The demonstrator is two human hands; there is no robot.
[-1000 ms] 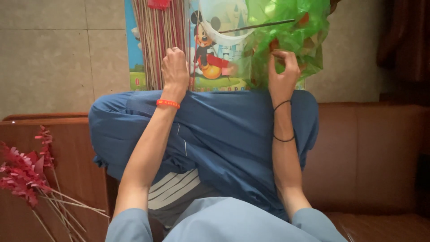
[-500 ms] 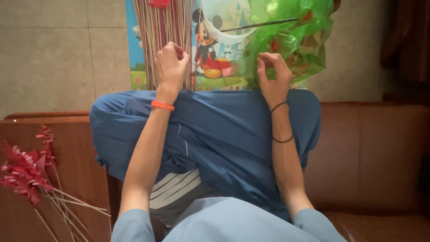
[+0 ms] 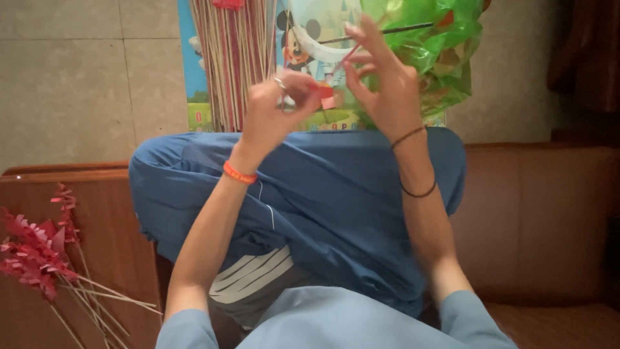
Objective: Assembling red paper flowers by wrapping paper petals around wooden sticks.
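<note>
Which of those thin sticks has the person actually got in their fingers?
The single stick pinched between the left hand and right hand, with red paper at its lower end. The bundle of bare sticks behind and the red-tipped sticks lie untouched.

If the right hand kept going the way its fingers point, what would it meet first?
Probably the crumpled green plastic bag just beyond the right hand; its fingers point up toward it, though depth is unclear.
</note>
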